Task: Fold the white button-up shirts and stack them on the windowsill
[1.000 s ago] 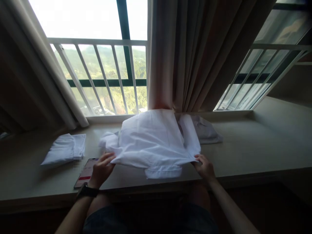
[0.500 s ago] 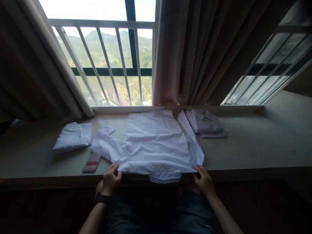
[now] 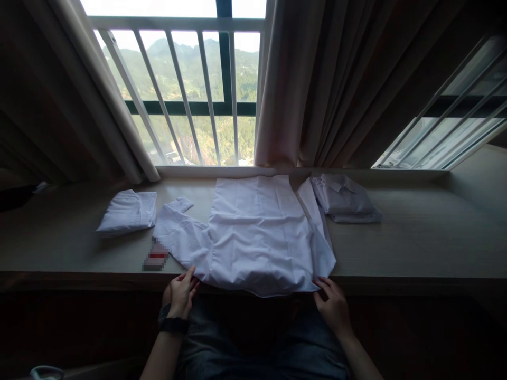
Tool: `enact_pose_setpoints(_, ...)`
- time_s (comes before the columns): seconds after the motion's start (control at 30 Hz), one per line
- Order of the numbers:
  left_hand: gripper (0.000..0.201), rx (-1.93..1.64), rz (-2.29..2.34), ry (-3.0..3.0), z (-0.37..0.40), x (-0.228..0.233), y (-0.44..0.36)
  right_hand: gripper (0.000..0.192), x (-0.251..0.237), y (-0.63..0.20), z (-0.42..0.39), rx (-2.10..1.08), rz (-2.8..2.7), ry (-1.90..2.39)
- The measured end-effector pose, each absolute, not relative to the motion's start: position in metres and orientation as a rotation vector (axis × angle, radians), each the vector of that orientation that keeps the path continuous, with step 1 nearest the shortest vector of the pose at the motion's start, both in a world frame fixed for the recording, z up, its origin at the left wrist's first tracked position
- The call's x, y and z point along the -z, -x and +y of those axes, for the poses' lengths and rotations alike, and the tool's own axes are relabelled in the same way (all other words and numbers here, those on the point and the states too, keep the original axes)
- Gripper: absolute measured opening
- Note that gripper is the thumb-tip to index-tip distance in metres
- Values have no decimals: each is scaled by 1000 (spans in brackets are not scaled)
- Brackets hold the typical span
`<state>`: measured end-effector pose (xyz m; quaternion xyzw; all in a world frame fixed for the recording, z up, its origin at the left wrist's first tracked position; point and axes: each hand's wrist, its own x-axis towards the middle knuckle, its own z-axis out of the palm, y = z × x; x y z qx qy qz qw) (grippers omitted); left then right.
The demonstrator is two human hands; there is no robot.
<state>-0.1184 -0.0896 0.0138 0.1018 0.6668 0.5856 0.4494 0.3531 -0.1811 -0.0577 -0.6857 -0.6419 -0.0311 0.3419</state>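
A white shirt point(image 3: 257, 232) lies spread flat, back side up, on the long window ledge point(image 3: 415, 248), its near edge hanging slightly over the front. One sleeve stretches out to the left and the other is folded along the right side. My left hand point(image 3: 181, 293), with a dark watch on the wrist, pinches the shirt's near left corner. At the near right corner, my right hand point(image 3: 332, 306) grips the cloth.
A folded white garment point(image 3: 127, 212) lies at the left of the ledge, another folded shirt point(image 3: 345, 199) at the back right. A small flat object point(image 3: 156, 259), blurred out, lies left of the sleeve. Curtains point(image 3: 317, 84) and barred windows stand behind.
The shirt has been pulled toward me and laid flat; it was puffed up before. Both hands drew back to the ledge's front edge, and the collar slid out of sight.
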Motion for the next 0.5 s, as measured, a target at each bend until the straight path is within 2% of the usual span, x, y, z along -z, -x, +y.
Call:
enact_pose_setpoints(0.27, 36, -1506, 1711, -337, -102, -11, 112, 26, 49, -358, -193, -125, -1635, 1775)
enact_pose_setpoints(0.4, 32, -1259, 1582, -427, -103, -19, 127, 29, 41, -365, -198, -210, -1606, 1793)
enact_pose_setpoints(0.5, 32, -1200, 1598, -465, -99, -22, 136, 29, 42, -372, -201, -228, -1634, 1809)
